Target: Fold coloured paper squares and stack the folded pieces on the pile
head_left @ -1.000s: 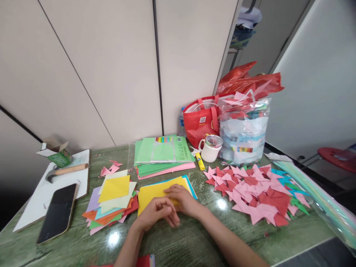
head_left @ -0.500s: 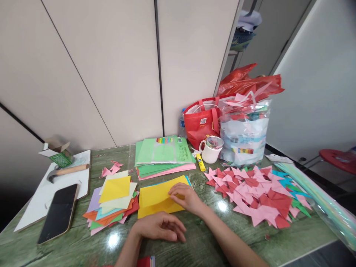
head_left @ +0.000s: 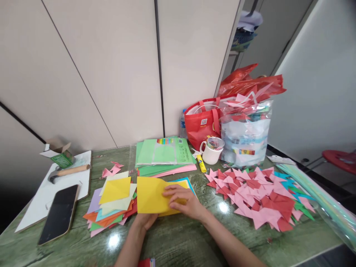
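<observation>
A yellow paper sheet (head_left: 150,195) lies on the green table (head_left: 180,241) in front of me, its left half lifted and folded toward me. My left hand (head_left: 146,219) is under that raised flap's near edge; its fingers are hidden behind the paper. My right hand (head_left: 183,200) presses flat on the sheet's right part, fingers spread. A blue sheet (head_left: 189,181) peeks out beneath the yellow one.
A loose pile of coloured squares (head_left: 112,204) lies left of the sheet, a phone (head_left: 59,213), clipboard (head_left: 46,193) and hammer (head_left: 68,172) further left. Green paper packs (head_left: 164,154), a glue stick (head_left: 200,163), mug (head_left: 213,150) and bags (head_left: 244,129) stand behind. Folded pink and red pieces (head_left: 256,196) cover the right.
My left hand went from resting on the table to under the yellow sheet's near edge, lifting its left half. My right hand stayed pressed on the sheet.
</observation>
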{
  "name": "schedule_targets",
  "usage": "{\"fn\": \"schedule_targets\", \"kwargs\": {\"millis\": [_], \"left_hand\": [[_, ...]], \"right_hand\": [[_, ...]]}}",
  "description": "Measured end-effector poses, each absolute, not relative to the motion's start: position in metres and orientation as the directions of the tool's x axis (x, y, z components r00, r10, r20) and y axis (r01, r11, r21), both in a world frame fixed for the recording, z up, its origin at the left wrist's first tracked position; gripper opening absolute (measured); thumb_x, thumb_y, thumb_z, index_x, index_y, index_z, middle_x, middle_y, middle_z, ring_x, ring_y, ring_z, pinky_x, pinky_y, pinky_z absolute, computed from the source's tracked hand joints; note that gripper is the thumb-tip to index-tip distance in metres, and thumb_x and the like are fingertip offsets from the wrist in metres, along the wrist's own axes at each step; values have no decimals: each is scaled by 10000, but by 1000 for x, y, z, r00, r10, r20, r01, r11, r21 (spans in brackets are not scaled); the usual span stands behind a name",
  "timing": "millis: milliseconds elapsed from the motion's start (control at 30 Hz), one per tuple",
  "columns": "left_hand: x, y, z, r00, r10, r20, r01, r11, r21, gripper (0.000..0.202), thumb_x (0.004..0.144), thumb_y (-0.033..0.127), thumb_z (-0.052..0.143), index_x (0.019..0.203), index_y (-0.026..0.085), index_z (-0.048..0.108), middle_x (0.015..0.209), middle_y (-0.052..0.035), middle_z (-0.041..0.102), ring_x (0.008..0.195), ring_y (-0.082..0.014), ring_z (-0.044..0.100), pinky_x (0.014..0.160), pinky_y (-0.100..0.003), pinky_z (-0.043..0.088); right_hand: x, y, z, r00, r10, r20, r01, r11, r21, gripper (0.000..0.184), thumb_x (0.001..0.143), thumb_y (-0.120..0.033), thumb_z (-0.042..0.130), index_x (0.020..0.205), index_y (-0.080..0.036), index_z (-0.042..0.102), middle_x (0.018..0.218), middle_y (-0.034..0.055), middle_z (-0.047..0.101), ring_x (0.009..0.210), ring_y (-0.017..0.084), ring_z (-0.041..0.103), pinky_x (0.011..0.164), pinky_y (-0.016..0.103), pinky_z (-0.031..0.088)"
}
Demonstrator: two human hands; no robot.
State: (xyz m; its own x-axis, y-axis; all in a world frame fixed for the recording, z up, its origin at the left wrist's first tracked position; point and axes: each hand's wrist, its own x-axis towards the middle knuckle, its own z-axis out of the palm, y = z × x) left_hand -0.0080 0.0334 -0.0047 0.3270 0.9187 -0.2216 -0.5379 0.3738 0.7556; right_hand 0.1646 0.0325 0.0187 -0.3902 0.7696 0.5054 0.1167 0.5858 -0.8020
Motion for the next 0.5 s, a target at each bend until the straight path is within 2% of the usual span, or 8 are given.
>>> {"fn": "schedule_targets", "kwargs": {"millis": [67,167,233,333,400,500], "left_hand": [[-7,32,0,305,918,-255,-514,384,767,387,530,351,733,881,211,649,863,-62,684,806,-249,614,727,-351,483],[-2,31,7,291,922,-255,-493,373,786,509,595,335,696,1077,237,564,886,-53,674,733,-214,623,669,-323,492],[1,31,10,285,930,-234,-496,352,794,572,644,306,667,1180,270,472,883,-35,669,726,-188,623,666,-300,487],[2,32,9,281,936,-213,-498,332,801,613,682,265,642,1240,281,388,844,-20,667,718,-157,623,664,-269,478],[2,33,7,278,940,-199,-500,318,805,633,683,231,644,1249,278,364,865,-22,666,727,-148,625,669,-258,476],[1,36,6,214,959,-187,-496,271,825,623,673,217,652,1227,269,373,923,-31,663,754,-154,631,677,-264,484]], "right_hand": [[162,31,17,-438,754,490,147,598,-788,133,787,-310,538,786,-215,631,939,47,665,1043,192,508,883,380,409],[161,30,14,-475,740,477,209,621,-755,131,811,-247,504,869,-223,619,919,35,667,1083,177,476,913,375,381],[161,30,11,-493,728,477,256,646,-719,129,804,-226,513,886,-230,613,912,23,666,1108,176,452,961,401,322],[161,32,5,-505,715,484,324,676,-661,124,779,-226,539,878,-247,612,873,12,665,1136,193,425,1013,472,198],[162,35,1,-440,725,530,342,681,-648,157,752,-239,567,904,-245,606,870,28,657,1136,210,425,1013,499,176],[164,40,-1,-224,774,593,334,632,-699,170,743,-258,569,907,-228,598,999,75,613,1123,234,432,968,483,275]]}}
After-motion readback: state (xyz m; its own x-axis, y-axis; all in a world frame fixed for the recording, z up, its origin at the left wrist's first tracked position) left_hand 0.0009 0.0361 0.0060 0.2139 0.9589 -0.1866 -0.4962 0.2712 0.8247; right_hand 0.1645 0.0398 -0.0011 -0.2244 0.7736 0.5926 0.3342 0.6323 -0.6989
